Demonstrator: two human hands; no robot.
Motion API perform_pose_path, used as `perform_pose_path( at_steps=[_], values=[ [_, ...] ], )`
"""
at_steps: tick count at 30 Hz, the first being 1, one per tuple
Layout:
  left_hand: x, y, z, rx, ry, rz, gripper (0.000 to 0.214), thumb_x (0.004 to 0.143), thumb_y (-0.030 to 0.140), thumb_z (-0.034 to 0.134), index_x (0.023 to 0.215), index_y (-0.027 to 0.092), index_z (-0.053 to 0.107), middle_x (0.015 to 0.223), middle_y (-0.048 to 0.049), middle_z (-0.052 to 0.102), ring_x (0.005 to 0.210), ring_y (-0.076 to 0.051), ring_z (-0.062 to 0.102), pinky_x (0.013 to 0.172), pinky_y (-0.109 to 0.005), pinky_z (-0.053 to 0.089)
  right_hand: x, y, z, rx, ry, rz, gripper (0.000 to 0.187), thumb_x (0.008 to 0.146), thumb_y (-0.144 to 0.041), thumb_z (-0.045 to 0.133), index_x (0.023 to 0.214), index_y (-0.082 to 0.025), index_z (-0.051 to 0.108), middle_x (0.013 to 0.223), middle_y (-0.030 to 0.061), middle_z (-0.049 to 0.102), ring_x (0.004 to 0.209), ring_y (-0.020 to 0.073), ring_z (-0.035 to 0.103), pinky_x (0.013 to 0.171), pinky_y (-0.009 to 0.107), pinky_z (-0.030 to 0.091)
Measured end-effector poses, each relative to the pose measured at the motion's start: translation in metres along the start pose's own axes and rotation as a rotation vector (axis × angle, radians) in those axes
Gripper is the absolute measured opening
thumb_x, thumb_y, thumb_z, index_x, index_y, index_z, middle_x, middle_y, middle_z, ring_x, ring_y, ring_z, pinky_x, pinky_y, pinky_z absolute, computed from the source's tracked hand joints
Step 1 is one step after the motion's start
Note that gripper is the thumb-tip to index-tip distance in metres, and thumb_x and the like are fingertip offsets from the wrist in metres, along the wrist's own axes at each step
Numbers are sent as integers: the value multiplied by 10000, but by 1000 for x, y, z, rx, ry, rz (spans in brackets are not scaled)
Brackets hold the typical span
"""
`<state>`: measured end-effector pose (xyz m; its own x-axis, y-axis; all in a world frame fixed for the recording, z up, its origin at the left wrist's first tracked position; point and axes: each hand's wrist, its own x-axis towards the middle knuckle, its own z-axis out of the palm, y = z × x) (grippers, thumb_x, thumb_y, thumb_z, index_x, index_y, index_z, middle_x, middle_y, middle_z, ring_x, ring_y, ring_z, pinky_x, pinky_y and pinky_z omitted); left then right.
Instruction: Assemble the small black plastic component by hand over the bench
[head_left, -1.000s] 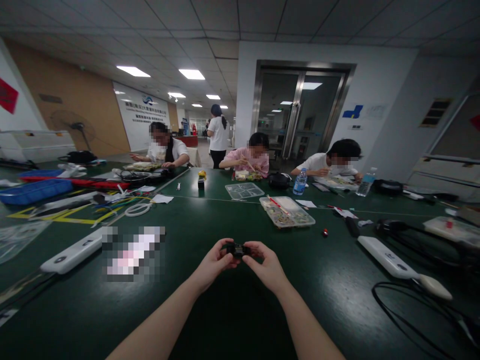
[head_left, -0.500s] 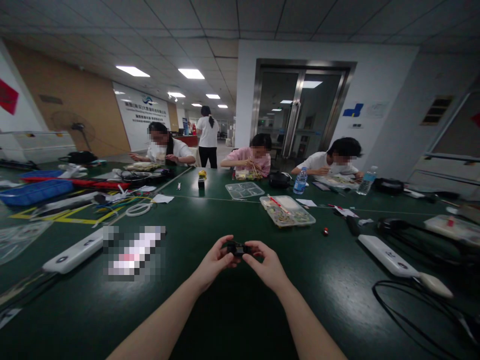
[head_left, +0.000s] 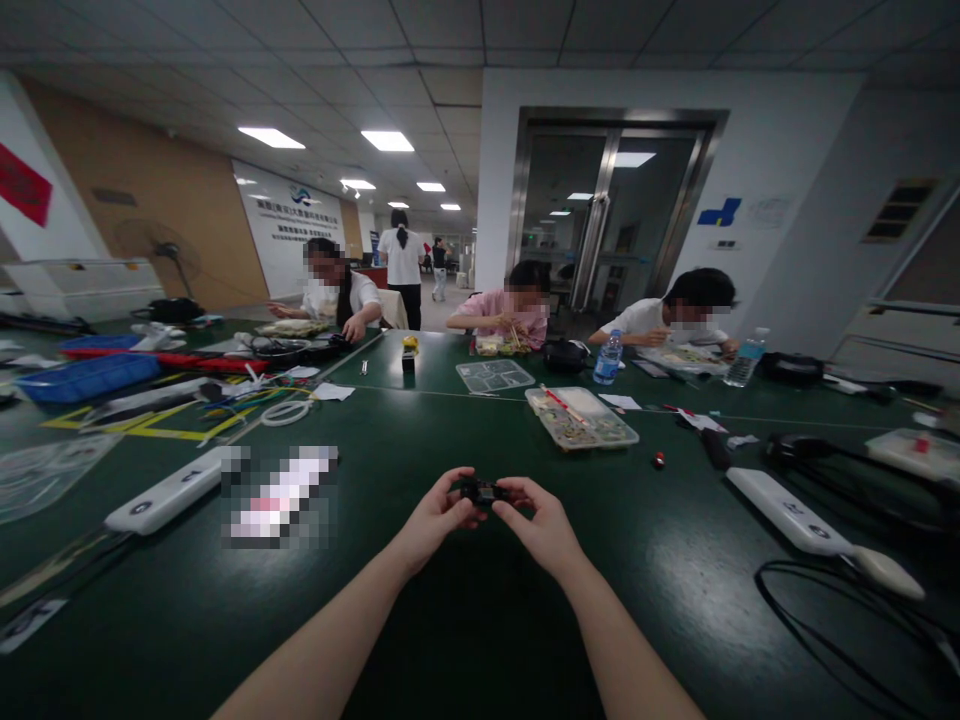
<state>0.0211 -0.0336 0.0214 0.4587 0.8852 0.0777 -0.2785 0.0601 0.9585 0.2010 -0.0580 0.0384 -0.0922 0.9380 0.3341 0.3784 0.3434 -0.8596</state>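
Observation:
A small black device [head_left: 484,492] with a paler patch on its top is held over the dark green table, between both my hands; its exact kind is too small and dark to tell. My left hand [head_left: 436,518] is closed on the device's left end with thumb and fingers. My right hand [head_left: 541,525] pinches the right end between thumb and forefinger. The fingers hide parts of both ends. To the left of my hands a pixelated phone-like rectangle [head_left: 289,492] lies on the table.
A clear food box [head_left: 622,435] stands ahead on the right. White handheld devices [head_left: 169,492] lie to either side, with black cables [head_left: 780,610] at right. A blue tray [head_left: 90,378], tangled wires and a water bottle [head_left: 607,358] stand further off. Several people sit across the table.
The black device is turned slightly, showing more of its paler patch. The whole view has shifted a little. At far left, a seated person's hand has lowered to the table.

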Motion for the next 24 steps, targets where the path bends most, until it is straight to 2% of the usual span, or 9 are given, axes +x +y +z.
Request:
perform_pose_path(
  at_steps=[8, 14, 24],
  values=[
    [1, -2, 0, 14, -4, 7, 542, 737, 265, 617, 1200, 215, 339, 943, -64, 608, 805, -168, 606, 722, -309, 442, 0, 3, 1, 13, 16, -5, 253, 717, -284, 607, 957, -207, 606, 933, 41, 652, 833, 186, 601, 768, 339, 458],
    [0, 0, 0, 38, -4, 26, 438, 736, 270, 609, 1116, 218, 398, 916, -48, 613, 802, -169, 605, 721, -307, 440, -1, 3, 1, 3, 7, -19, 249, 721, -277, 600, 960, -208, 601, 951, 43, 641, 845, 184, 595, 768, 336, 458],
    [-3, 3, 1, 61, -12, 31, 578, 757, 259, 585, 1265, 226, 311, 963, -70, 612, 842, -184, 599, 746, -324, 433, -1, -3, -1, 12, -1, -4, 248, 720, -283, 598, 957, -212, 606, 925, 34, 645, 833, 186, 596, 773, 347, 450]
  ],
)
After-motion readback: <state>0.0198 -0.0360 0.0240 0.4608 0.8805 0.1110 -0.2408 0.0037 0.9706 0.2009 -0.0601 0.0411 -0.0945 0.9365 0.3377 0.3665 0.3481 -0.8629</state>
